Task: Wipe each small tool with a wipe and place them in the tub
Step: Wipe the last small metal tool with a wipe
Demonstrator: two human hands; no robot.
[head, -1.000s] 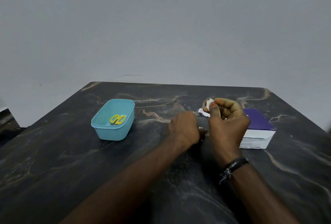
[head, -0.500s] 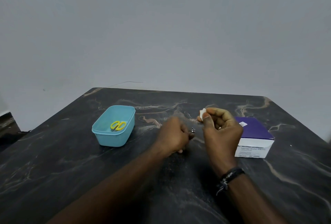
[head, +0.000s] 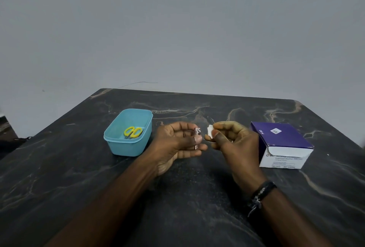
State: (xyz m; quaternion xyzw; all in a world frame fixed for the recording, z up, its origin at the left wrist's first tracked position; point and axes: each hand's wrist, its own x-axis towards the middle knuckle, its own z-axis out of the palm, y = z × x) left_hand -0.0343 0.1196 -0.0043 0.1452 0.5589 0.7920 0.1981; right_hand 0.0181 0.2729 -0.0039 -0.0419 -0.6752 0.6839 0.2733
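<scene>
My left hand (head: 177,144) is turned palm up above the table and pinches a small metal nail clipper (head: 197,137) between thumb and fingers. Just to its right, my right hand (head: 235,144) pinches a small white wipe (head: 210,133) between thumb and forefinger, a short gap away from the clipper. A light blue tub (head: 118,146) stands to the left on the table, and yellow-handled scissors (head: 133,132) lie inside it.
A purple and white box of alcohol swabs (head: 284,144) sits to the right of my right hand. The dark marble table (head: 187,197) ends at a grey wall behind. A dark object shows at the far left edge.
My left hand has lifted the nail clipper off the table and turned palm up. My right hand has stayed raised with the wipe. The view has shifted slightly.
</scene>
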